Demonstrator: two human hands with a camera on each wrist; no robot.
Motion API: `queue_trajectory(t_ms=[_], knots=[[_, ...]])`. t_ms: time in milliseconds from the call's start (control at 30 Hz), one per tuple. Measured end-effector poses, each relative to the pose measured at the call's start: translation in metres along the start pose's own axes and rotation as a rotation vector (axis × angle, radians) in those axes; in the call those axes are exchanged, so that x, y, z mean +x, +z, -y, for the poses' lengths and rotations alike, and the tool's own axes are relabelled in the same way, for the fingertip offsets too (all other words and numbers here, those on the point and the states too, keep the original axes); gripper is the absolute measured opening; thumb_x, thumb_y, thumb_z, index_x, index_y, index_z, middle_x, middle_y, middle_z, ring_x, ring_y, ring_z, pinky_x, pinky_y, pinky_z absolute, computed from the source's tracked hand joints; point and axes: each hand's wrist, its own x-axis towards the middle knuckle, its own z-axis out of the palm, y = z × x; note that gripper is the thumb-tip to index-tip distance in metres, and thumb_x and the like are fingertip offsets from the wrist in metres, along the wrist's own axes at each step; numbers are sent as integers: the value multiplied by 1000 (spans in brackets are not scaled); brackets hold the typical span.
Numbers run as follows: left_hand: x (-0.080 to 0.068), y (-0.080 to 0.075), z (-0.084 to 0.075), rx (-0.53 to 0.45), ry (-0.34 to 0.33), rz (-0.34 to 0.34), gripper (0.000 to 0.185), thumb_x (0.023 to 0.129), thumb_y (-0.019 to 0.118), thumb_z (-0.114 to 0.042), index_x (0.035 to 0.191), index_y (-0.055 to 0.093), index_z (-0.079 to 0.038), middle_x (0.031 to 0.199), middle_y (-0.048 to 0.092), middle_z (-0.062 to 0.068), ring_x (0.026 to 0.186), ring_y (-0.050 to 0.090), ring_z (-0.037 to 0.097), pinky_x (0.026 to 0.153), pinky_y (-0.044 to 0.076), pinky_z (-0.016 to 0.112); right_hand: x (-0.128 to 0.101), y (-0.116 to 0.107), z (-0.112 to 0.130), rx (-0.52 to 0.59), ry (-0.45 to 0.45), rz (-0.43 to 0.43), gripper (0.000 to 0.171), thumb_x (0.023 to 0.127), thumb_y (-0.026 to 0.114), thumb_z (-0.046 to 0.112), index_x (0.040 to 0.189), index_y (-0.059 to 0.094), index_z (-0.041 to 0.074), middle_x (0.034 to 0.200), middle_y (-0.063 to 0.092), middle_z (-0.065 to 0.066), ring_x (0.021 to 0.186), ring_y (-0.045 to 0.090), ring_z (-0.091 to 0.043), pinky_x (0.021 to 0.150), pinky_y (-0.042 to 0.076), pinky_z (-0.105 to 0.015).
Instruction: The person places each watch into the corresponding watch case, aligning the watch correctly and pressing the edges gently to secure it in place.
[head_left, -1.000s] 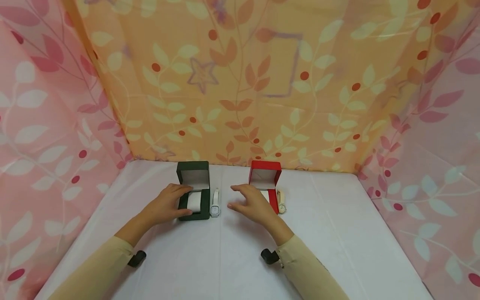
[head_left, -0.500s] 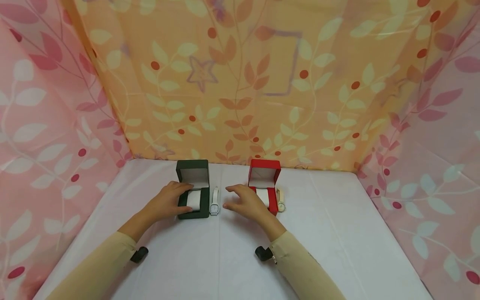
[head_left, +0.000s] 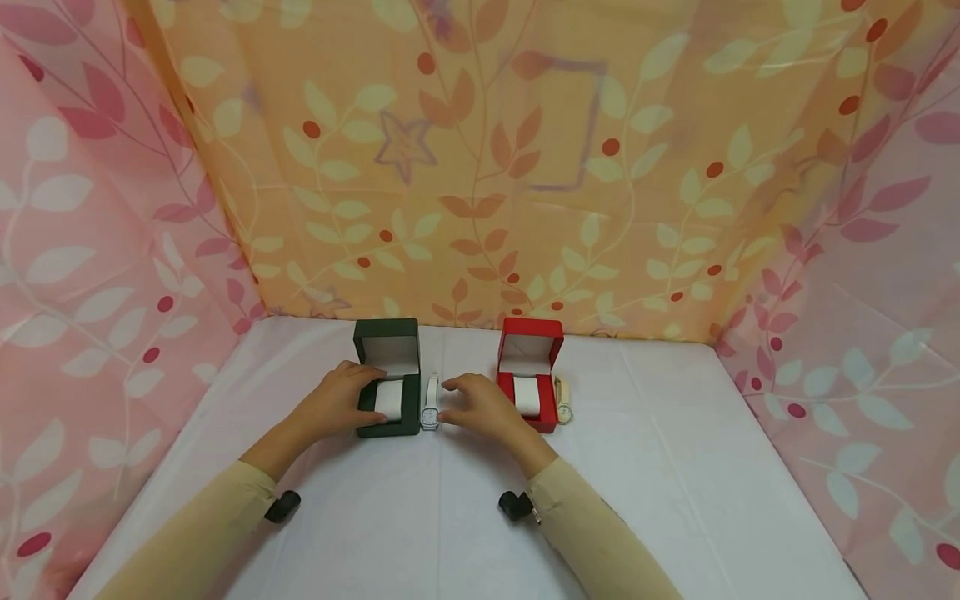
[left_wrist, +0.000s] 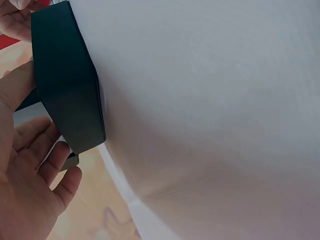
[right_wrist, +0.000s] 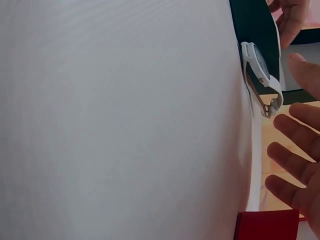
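Observation:
A green watch box [head_left: 410, 408] stands with its lid up and a white cushion [head_left: 388, 400] inside. My left hand [head_left: 330, 407] holds its left side, thumb at the front rim and fingers toward the hinge. In the left wrist view, part of this grip is hidden behind the box [left_wrist: 67, 80]. A white watch [head_left: 430, 414] stands close along the box's right side. Beside that watch is my right hand [head_left: 483, 408], its thumb and fingers spread apart and holding nothing. In the right wrist view, the strap [right_wrist: 275, 102] shows just off the fingertips [right_wrist: 282, 121].
To the right, an open red watch box [head_left: 546, 408] holds another white cushion [head_left: 527, 396]. A cream-strapped watch [head_left: 564, 404] sits against its right side. A white cloth [head_left: 645, 483] covers the table, and a patterned orange curtain [head_left: 480, 167] hangs behind.
My right hand has moved left, away from the front of the red box and up to the white watch. The left hand stays at the green box.

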Motion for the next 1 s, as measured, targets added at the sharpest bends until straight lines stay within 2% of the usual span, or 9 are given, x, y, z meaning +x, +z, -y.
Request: queue_trajectory(t_ms=[100, 333, 567, 700, 1000], knots=[[-1, -1, -1, -5, -1, -4, 77, 74, 90, -46, 134, 64, -6, 129, 68, 12, 115, 54, 30, 101, 44, 54, 4, 3, -1, 18, -13, 6, 53, 87, 81, 35, 134, 68, 11, 131, 69, -3, 125, 61, -22, 110, 45, -40], [0, -2, -3, -14, 1, 9, 72, 75, 91, -43, 132, 66, -6, 126, 69, 10, 111, 54, 29, 97, 45, 52, 6, 7, 1, 52, 14, 32, 51, 85, 83, 33, 130, 71, 12, 127, 71, -2, 122, 62, -22, 109, 47, -40], [4, -5, -6, -19, 26, 50, 69, 76, 90, -39, 131, 66, -6, 126, 69, 9, 107, 53, 26, 94, 44, 48, 5, 8, 5, 7, 17, 42, 43, 83, 84, 33, 122, 76, 15, 117, 74, 2, 112, 62, -19, 102, 49, -40], [5, -5, -8, -12, 30, 51, 68, 75, 91, -38, 131, 67, -6, 125, 70, 9, 107, 53, 26, 93, 44, 48, 7, 10, 6, -34, 3, 43, 41, 83, 84, 32, 120, 76, 14, 115, 74, 2, 110, 62, -18, 101, 48, -40], [6, -6, -10, 28, 50, 33, 69, 73, 92, -39, 128, 67, -7, 125, 68, 11, 113, 53, 30, 96, 44, 53, 10, 15, 8, -17, -21, 25, 34, 83, 85, 26, 114, 78, 14, 107, 76, 3, 104, 62, -16, 96, 49, -38]])
